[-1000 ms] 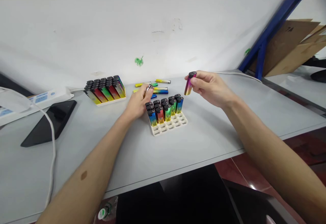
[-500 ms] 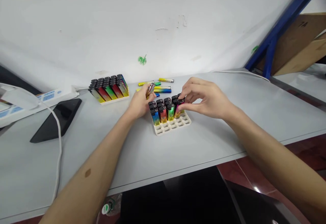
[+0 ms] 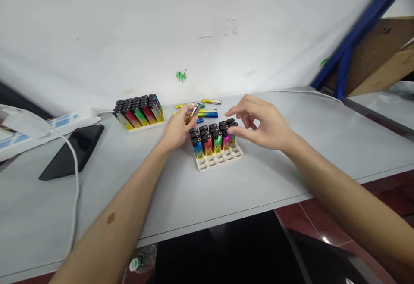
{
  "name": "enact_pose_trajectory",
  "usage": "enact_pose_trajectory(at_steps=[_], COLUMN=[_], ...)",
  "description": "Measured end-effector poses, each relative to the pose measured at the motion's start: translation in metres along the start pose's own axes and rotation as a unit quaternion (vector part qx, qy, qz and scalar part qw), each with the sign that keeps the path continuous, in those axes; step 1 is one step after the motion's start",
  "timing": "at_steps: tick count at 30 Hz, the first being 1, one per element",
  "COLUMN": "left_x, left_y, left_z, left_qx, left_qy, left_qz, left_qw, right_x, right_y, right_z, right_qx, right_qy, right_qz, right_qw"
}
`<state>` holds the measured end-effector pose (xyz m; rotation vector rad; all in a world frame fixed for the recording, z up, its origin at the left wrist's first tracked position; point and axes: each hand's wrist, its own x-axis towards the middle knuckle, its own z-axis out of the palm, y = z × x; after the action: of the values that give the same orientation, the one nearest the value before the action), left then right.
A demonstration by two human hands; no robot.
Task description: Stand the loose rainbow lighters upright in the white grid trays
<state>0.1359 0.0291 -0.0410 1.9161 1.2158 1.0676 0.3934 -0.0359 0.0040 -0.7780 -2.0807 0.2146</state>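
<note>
A white tray (image 3: 221, 158) stands in the middle of the table, with several upright black-topped lighters in its back rows; its front row of slots holds none. At the front of the lighters, a magenta lighter (image 3: 226, 140) stands near the right end. My right hand (image 3: 260, 122) is just right of the tray, thumb and fingers apart, holding nothing. Left of the tray, my left hand (image 3: 179, 127) is closed on a shiny metallic lighter (image 3: 194, 112), tilted, its lower part hidden by the fingers.
Loose coloured lighters (image 3: 208, 113) lie behind the tray near the wall. A second tray (image 3: 147, 126) full of lighters stands back left. Farther left are a black phone (image 3: 73, 151), a white power strip (image 3: 64, 122) and a white cable (image 3: 76, 189).
My right hand has let go of the magenta lighter, which now stands in the tray, and its fingers have spread. My left hand still holds its lighter, now tilted slightly more.
</note>
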Motion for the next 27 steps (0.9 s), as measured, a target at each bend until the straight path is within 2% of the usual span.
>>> enact_pose_trajectory(at_steps=[3, 5, 8, 14, 17, 20, 22, 24, 27], left_x=[0.001, 0.000, -0.001, 0.003, 0.005, 0.006, 0.007, 0.008, 0.008], left_y=[0.001, 0.005, 0.009, 0.015, 0.016, 0.012, 0.006, 0.000, -0.006], left_z=[0.000, -0.001, 0.001, 0.012, 0.013, 0.007, 0.002, -0.004, -0.007], left_qx=[-0.026, -0.051, -0.082, -0.088, -0.018, 0.096, 0.184, 0.265, 0.338], left_qy=[-0.012, -0.004, -0.016, -0.048, -0.047, 0.002, 0.031, 0.020, -0.035], left_qz=[0.016, 0.001, -0.028, -0.014, 0.020, 0.062, 0.088, 0.094, 0.070], left_qw=[0.999, 0.999, 0.996, 0.995, 0.999, 0.993, 0.978, 0.960, 0.938], right_x=[0.000, 0.001, 0.004, 0.010, 0.011, 0.012, 0.013, 0.012, 0.011], right_y=[0.010, 0.021, 0.038, 0.051, 0.049, 0.047, 0.047, 0.047, 0.046], right_z=[0.009, 0.017, 0.027, 0.047, 0.053, 0.050, 0.044, 0.036, 0.026], right_qx=[0.011, 0.043, 0.110, 0.248, 0.309, 0.373, 0.404, 0.414, 0.420], right_qy=[0.092, 0.111, 0.083, -0.002, 0.011, 0.087, 0.137, 0.161, 0.146], right_qz=[0.095, 0.176, 0.254, 0.270, 0.295, 0.341, 0.372, 0.398, 0.418], right_qw=[0.991, 0.977, 0.957, 0.930, 0.904, 0.859, 0.825, 0.802, 0.792])
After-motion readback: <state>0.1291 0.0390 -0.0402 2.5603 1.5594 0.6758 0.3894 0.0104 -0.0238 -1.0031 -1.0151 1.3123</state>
